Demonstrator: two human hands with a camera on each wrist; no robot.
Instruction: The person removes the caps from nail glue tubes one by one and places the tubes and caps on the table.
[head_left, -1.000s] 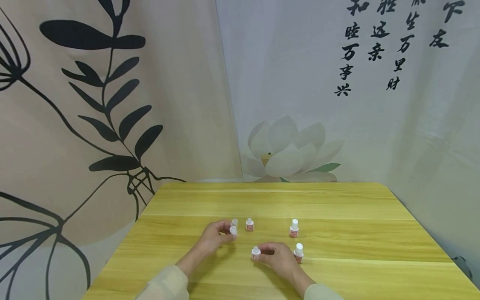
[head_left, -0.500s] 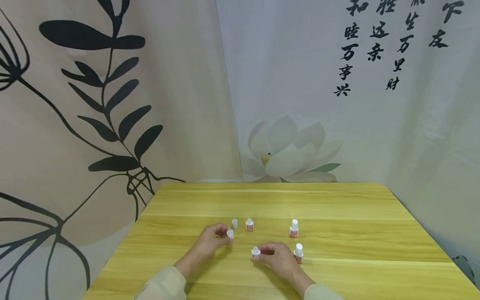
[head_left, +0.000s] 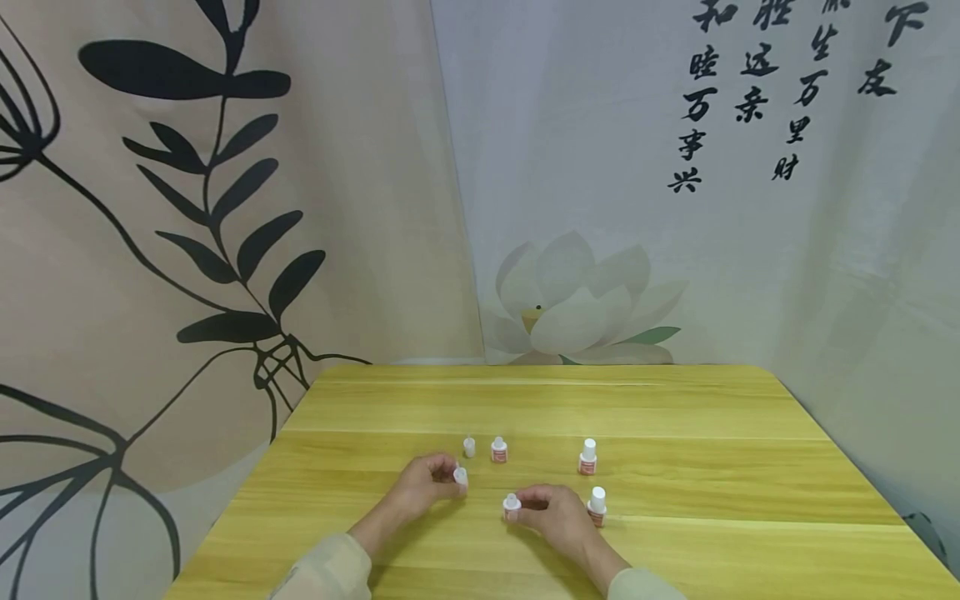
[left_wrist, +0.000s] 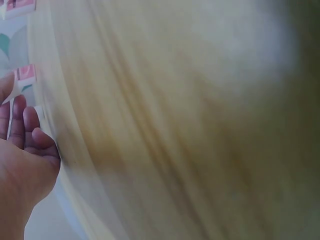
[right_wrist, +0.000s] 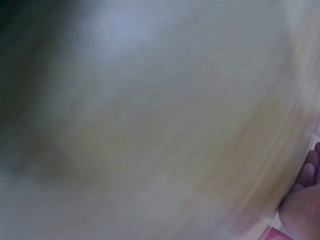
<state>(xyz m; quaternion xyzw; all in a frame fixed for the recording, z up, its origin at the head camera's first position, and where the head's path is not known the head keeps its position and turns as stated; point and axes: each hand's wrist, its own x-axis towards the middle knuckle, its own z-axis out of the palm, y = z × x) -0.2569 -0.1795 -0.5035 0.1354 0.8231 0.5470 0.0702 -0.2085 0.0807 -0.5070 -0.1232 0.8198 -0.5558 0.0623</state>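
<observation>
The left hand pinches a small white plastic cap; nearer and to its right, the right hand pinches a small, narrow-topped white plastic bottle. Best keep the bottle upright, squeezing gently.

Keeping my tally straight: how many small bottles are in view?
4. A held bottle, pinched by the right hand; a near-right bottle beside that hand; a far-right bottle; a far-left bottle. The left hand or right could hide another.
</observation>
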